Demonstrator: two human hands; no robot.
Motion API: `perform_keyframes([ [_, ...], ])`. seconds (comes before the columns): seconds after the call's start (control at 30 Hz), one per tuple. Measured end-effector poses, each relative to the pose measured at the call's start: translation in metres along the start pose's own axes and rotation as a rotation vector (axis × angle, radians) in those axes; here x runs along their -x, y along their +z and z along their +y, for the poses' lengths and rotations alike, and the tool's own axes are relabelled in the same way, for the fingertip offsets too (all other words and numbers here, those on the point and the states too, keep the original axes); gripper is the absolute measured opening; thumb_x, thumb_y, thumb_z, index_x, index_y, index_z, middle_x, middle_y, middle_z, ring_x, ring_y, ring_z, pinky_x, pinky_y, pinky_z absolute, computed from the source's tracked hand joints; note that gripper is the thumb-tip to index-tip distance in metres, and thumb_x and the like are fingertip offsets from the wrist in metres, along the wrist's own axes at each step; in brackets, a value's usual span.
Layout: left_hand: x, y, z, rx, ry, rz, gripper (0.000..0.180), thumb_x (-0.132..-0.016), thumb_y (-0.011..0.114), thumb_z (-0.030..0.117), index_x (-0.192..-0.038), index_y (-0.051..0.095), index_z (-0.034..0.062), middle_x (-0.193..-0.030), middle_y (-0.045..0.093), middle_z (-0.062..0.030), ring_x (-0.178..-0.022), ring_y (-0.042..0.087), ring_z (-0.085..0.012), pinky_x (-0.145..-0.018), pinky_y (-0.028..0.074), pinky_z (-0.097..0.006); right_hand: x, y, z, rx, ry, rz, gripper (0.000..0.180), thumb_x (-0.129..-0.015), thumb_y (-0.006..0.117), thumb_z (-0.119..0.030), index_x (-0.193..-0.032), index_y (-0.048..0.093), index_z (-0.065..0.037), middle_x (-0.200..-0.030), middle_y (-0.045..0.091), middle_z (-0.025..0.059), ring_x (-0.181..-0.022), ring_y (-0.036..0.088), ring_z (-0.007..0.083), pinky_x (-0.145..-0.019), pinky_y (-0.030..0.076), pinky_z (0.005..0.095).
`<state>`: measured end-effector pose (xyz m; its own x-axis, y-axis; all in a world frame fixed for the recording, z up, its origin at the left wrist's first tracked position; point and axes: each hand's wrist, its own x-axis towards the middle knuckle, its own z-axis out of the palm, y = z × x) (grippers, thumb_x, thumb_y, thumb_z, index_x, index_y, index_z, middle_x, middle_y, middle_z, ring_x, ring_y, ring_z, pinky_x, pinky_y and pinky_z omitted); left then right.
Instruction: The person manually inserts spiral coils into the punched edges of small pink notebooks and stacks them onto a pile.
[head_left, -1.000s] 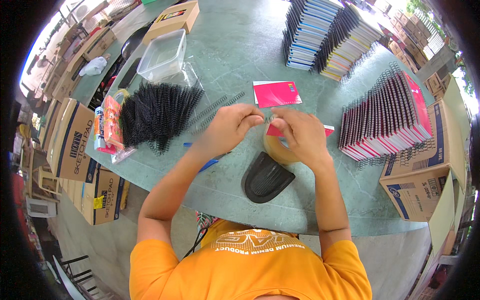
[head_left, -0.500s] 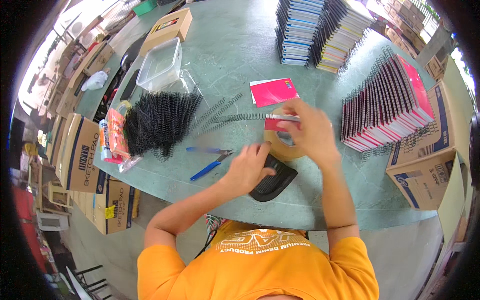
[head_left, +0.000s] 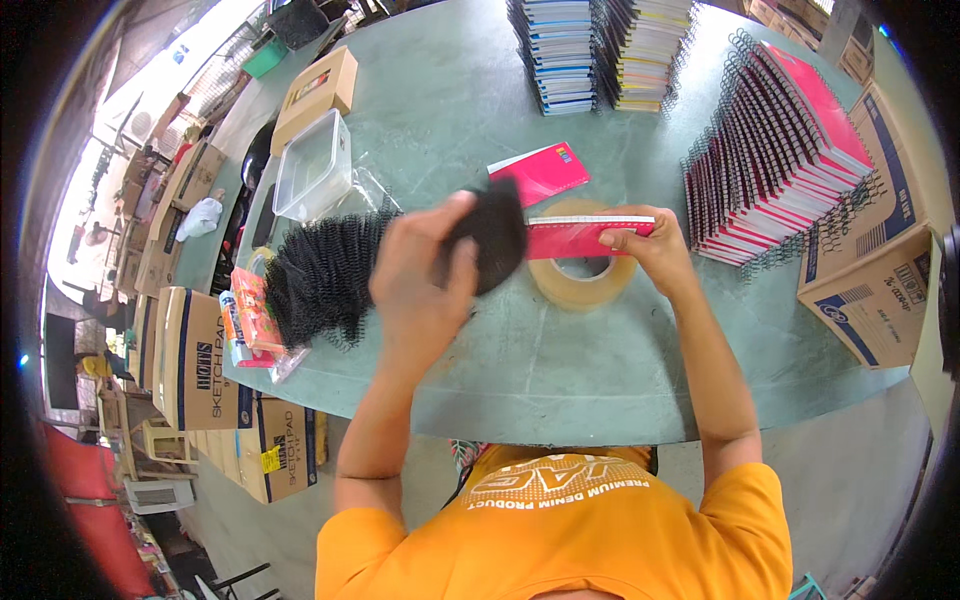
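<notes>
My left hand [head_left: 415,280], blurred by motion, is closed on a black rounded object [head_left: 500,235] and holds it up off the table. Its exact kind cannot be made out. My right hand [head_left: 655,250] grips the right end of a small pink notebook [head_left: 570,240], thumb on the cover, with a row of punched holes along its far edge. The black object is close to the notebook's left end. Under the notebook lies a wide roll of clear tape [head_left: 580,293]. Beyond it rests a loose pink cover [head_left: 545,172] with a white sheet.
Black spiral coils [head_left: 325,275] are heaped at the left, near a clear plastic box [head_left: 315,165]. Coil-bound pink notebooks [head_left: 780,165] stand in a row at the right beside a cardboard carton [head_left: 870,290]. Taller notebook stacks [head_left: 560,60] are at the back.
My left hand has lifted the black object from the table. The notebook has come further into view in my right hand. The blue-handled pliers and the outstretched coil no longer show.
</notes>
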<state>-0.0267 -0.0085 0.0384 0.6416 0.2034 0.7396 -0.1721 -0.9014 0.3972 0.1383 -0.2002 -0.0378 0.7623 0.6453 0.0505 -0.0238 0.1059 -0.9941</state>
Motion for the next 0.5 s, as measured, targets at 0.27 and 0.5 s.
perform_keyframes([
  [0.27,0.003,0.002,0.006,-0.080,-0.093,0.097,0.031,-0.072,0.066,0.000,-0.102,0.065,0.0080,-0.084,0.061,-0.0116,-0.079,0.059,-0.0247,-0.070,0.047,-0.031,0.007,0.004,-0.003,0.012,-0.049,-0.042,0.024,-0.072,0.072,-0.004,-0.095,0.067,0.001,-0.085,0.067,0.0039,-0.074,0.059,0.0089,-0.069,0.048,0.0227],
  [0.5,0.002,-0.005,0.002,0.059,-0.138,0.052,0.038,-0.074,0.063,-0.001,-0.112,0.060,0.0037,-0.096,0.061,-0.0147,-0.080,0.060,-0.0259,-0.070,0.048,-0.031,0.006,0.004,0.003,0.051,-0.139,-0.029,0.024,-0.074,0.071,-0.004,-0.097,0.066,0.001,-0.088,0.067,0.0054,-0.076,0.059,0.0094,-0.070,0.049,0.0231],
])
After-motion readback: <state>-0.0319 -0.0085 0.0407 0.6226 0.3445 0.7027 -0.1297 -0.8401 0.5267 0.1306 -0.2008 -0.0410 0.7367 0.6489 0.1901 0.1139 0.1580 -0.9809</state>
